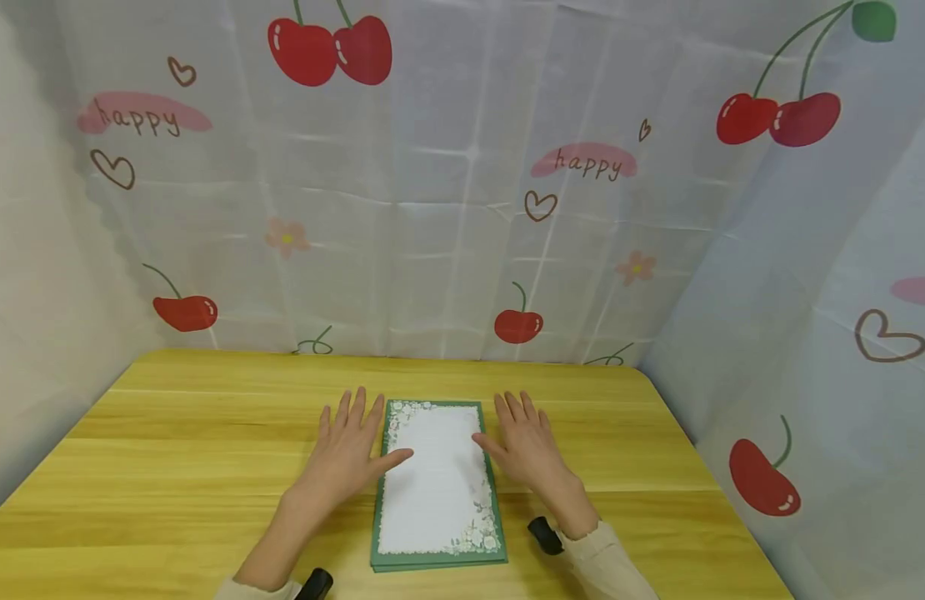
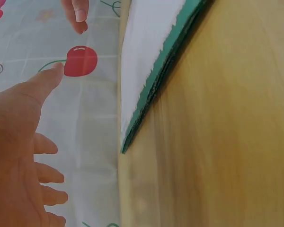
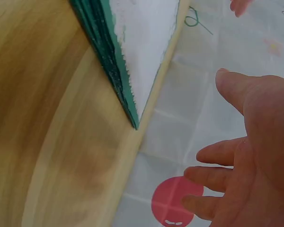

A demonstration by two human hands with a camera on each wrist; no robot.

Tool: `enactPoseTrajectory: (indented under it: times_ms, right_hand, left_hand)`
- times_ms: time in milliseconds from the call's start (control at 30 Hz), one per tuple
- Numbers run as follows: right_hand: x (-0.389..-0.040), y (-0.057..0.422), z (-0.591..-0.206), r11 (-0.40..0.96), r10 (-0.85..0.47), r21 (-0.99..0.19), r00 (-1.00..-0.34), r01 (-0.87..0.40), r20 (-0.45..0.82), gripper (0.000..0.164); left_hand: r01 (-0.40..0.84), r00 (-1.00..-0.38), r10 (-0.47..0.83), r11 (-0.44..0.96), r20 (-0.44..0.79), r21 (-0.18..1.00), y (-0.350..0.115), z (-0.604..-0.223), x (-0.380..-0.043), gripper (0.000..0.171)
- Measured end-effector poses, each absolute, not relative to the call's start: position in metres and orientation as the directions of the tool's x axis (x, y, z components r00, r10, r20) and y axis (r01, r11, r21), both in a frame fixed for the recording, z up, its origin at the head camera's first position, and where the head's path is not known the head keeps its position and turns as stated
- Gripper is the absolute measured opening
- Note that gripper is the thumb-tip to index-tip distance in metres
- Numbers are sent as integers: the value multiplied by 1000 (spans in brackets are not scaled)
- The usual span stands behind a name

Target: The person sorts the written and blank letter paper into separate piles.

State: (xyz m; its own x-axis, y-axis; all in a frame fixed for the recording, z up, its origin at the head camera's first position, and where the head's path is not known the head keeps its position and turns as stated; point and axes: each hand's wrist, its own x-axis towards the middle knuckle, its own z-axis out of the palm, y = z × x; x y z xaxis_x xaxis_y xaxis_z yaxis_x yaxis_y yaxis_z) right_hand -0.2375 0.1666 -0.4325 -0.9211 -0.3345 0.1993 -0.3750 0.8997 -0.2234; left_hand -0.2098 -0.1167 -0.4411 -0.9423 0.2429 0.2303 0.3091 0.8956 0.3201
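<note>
Cloth backdrop (image 1: pixel 447 275), white, lightly creased, printed with red cherries, pink flowers, brown heart outlines and the word "happy"; hangs behind the work surface, with pale hangings at both sides.

Table (image 1: pixel 207 450), one, yellow wood grain, rounded far corners; stands against the backdrop.

Paper stack (image 1: pixel 432 492), one, rectangular, white face with floral trim at opposite corners, green border. Lies flat near the middle of the table, long sides running away from the person, between the two hands. Several thin layers show along its edge in the wrist views; whether bound or loose, cannot tell. Handling, as judged: light, flexible, fairly smooth, prone to creased corners; loose layers could slide out of line. Best hold: both long green edges, thumbs on top, fingers beneath, squeezing gently.

Left hand (image 1: pixel 346 454), one, fingers straight and spread, thumb stretched toward the stack's left edge; grips nothing.

Right hand (image 1: pixel 528 446), one, fingers straight and slightly fanned, thumb pointing at the stack's right edge; grips nothing. Both hands appear raised, apart from the paper.

Sleeves (image 1: pixel 608 558), two, cream, at the wrists.

Black wrist pieces (image 1: pixel 545 536), two, one beside each cuff.
</note>
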Motion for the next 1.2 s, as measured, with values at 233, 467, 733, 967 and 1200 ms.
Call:
enactPoseTrajectory:
  times_ms: [233, 467, 733, 967, 1200]
  right_hand:
    - [-236, 171, -441, 905, -326, -239, -934, -353, 145, 77]
    - [-232, 173, -447, 903, -330, -257, -939, -344, 99, 78]
    - [-227, 171, -458, 903, -345, -258, -938, -343, 40, 80]
    - [-225, 170, -464, 901, -366, -245, -931, -357, 10, 81]
    - [-224, 170, -466, 894, -389, -239, -921, -379, 4, 80]
  left_hand:
    - [295, -953, 249, 889, 173, 350, -122, -446, -207, 98]
    - [284, -959, 255, 888, 128, 363, -125, -451, -207, 97]
    - [256, -966, 253, 899, 57, 355, -123, -456, -204, 97]
    - [247, -966, 258, 896, 21, 369, -122, -460, -202, 97]
    - [253, -963, 269, 896, 8, 365, -119, -462, -201, 96]
